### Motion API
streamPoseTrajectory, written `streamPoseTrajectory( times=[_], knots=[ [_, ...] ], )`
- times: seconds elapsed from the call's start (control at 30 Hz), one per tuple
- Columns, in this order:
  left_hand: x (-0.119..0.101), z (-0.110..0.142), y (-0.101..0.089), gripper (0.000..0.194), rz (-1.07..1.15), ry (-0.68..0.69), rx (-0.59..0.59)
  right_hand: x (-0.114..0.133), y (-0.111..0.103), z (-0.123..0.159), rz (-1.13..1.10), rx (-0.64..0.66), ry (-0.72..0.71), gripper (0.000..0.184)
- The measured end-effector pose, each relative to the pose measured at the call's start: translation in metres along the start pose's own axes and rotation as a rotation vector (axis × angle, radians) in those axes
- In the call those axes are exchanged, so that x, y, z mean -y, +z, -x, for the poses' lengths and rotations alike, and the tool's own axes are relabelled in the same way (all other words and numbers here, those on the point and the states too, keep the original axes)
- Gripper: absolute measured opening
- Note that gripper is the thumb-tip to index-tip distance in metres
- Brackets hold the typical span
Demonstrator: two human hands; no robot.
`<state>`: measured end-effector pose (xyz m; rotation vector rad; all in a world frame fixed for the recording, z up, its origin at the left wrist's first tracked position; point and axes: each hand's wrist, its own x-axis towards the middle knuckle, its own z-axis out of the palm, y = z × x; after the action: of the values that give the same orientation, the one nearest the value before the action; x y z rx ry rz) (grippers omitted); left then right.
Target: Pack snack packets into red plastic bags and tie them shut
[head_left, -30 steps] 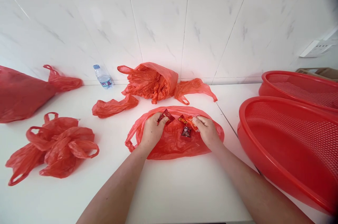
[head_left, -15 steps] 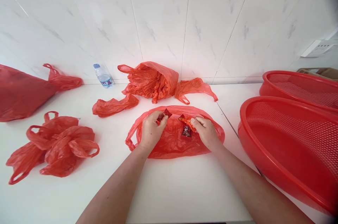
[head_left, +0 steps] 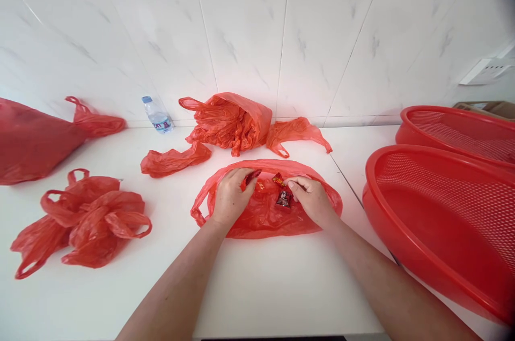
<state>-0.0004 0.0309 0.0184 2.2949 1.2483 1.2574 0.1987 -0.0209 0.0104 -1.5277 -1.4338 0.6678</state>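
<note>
A red plastic bag lies spread flat on the white table, both of my hands over it. Between the thumb and fingers of my left hand is a small dark red wrapped packet. My right hand is closed in a pinch over the bag's right part; what its fingers hold, if anything, is hidden. Just left of those fingertips are a red-and-yellow packet and a dark brown-red packet. Gold marks show on something red near my left thumb.
Two red perforated baskets stand at right. Knotted red bags lie at left, near a large red bag. Along the wall are a water bottle, a bag stuffed with red bags and loose red bags.
The orange-red packet that showed in my right fingers no longer shows there. The packet in my left hand has turned and appears narrower. Both hands stay in nearly the same place.
</note>
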Motion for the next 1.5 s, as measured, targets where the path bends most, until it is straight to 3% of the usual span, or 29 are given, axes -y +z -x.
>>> streamPoseTrajectory(
  times=[0.17, 0.3, 0.4, 0.7, 1.03, 1.3, 1.5],
  knots=[
    [0.001, 0.000, 0.002, 0.025, -0.005, -0.004, -0.004, -0.008, 0.005, 0.000, 0.157, 0.116, -0.066, 0.017],
    [0.001, 0.000, 0.002, 0.028, -0.004, -0.012, 0.005, -0.011, 0.010, 0.003, 0.466, 0.143, -0.251, 0.034],
    [0.002, 0.000, 0.002, 0.030, 0.000, -0.022, 0.013, -0.011, 0.012, 0.004, 0.566, 0.171, -0.280, 0.036],
    [0.002, 0.001, 0.002, 0.029, 0.016, -0.009, 0.000, -0.001, 0.010, 0.004, 0.471, 0.019, -0.335, 0.033],
    [0.004, 0.001, 0.003, 0.028, 0.002, 0.004, -0.024, -0.004, 0.019, 0.004, 0.424, -0.021, -0.496, 0.037],
    [0.006, 0.001, 0.006, 0.025, 0.004, 0.011, -0.038, -0.001, 0.040, 0.005, 0.581, 0.188, -0.545, 0.020],
    [0.005, 0.001, 0.005, 0.023, 0.011, 0.021, -0.059, -0.008, 0.039, 0.006, 0.640, 0.222, -0.507, 0.031]
  ],
)
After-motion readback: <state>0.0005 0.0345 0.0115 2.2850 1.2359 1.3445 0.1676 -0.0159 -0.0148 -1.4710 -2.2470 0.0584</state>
